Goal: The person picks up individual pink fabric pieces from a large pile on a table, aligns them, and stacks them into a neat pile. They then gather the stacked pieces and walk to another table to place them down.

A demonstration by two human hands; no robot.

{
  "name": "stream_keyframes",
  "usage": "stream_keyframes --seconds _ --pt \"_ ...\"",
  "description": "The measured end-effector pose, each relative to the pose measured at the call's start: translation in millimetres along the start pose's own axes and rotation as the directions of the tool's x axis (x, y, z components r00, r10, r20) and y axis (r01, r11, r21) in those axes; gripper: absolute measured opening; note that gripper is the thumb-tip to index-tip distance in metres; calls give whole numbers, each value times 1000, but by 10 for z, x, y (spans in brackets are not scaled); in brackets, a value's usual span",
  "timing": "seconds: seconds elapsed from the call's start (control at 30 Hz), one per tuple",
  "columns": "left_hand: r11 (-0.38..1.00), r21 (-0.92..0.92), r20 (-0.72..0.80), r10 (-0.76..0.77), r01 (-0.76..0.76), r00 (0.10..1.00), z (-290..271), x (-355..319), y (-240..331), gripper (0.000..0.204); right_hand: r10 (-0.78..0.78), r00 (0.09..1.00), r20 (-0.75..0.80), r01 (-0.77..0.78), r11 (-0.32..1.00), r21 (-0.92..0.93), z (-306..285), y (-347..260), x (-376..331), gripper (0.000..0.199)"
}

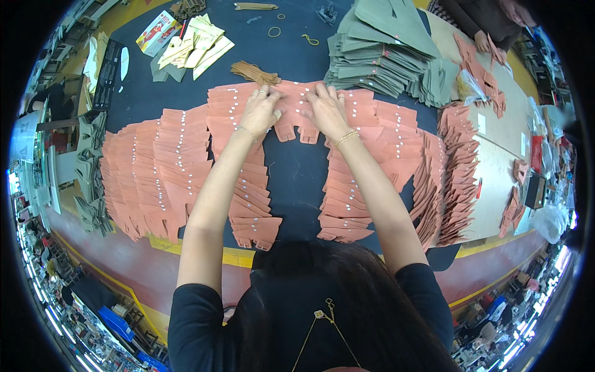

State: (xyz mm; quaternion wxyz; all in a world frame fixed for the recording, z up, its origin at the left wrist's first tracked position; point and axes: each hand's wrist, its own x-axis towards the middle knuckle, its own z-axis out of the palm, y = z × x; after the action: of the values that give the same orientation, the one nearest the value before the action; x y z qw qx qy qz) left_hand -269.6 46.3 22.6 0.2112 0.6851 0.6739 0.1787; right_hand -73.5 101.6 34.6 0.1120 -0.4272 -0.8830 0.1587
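Observation:
Rows of overlapping salmon-pink cut pieces of fabric or leather [180,142], dotted with small white stickers, fan out across a dark table on both sides of me. My left hand [261,111] lies on the far end of the inner left row, thumb apart from the fingers. Opposite it, my right hand [327,113] rests with spread fingers on the inner right row [347,192]. Between the two hands lie notched pink pieces [296,127], touched by the fingertips at their sides. Whether the fingertips pinch any edge is hidden.
Grey-green cut pieces [387,59] are stacked at the far right. Brown strips [254,72], pale yellow pieces [197,46] and a small printed box [158,32] lie beyond my hands. Another person's hand [481,41] is at the pale table [496,146] on the right.

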Motion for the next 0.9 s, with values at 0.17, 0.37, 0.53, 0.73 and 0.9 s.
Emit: stream_keyframes --seconds 0.17,0.37,0.53,0.73,0.9 --pt "989 131 174 40 -63 984 8 102 21 35 13 997 74 -3 992 -125 113 -48 144 32" --pt "961 150 119 215 -232 969 -66 -70 57 24 -97 989 114 118 974 -196 91 -158 -63 25" --pt "981 -97 68 174 -167 982 -369 -482 353 12 -160 987 3 160 987 29 -265 -420 -370 21" --pt "915 -366 319 -48 170 947 -864 -1106 938 12 -165 985 59 151 971 187 -904 -600 -1026 15" --pt "836 -547 355 180 48 917 -418 -1679 1262 21 -10 950 311 -94 943 318 -1170 -457 -2041 17"
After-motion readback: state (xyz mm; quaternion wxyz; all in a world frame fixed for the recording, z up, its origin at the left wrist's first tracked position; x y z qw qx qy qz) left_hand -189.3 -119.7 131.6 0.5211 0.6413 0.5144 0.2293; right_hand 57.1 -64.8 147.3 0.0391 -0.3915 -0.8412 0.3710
